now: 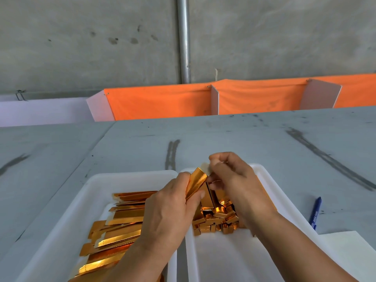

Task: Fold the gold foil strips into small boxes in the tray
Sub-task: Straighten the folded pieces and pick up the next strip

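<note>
A grey concrete wall [81, 47] fills the upper half of the view, with a metal pipe [184, 37] running down it. Below it a grey table [223, 139], marked with dark streaks, spreads across the whole width, and a band of orange cloth [162, 102] hangs along its far edge. Two white plastic trays sit side by side at the near edge, their inner walls almost touching: the left tray [97, 186] and the right tray [264, 176]. A loose heap of flat strips [120, 226], gold-faced with some white backing showing, lies in the left tray. A cluster of folded boxes [215, 218] is piled in the right tray, against its left wall. Both forearms reach in from the bottom and meet over the gap between the trays. The left hand [168, 210] has its thumb and fingers wrapped round the lower part of a single gold foil strip [196, 184], which stands tilted in the air above the trays. The right hand [234, 176] has its fingers curled in, pinching the strip's pale upper end. A white sheet of paper [345, 247] lies at the table's right corner, just beside the right tray. A blue pen [315, 212] lies on the table just beyond that sheet.
</note>
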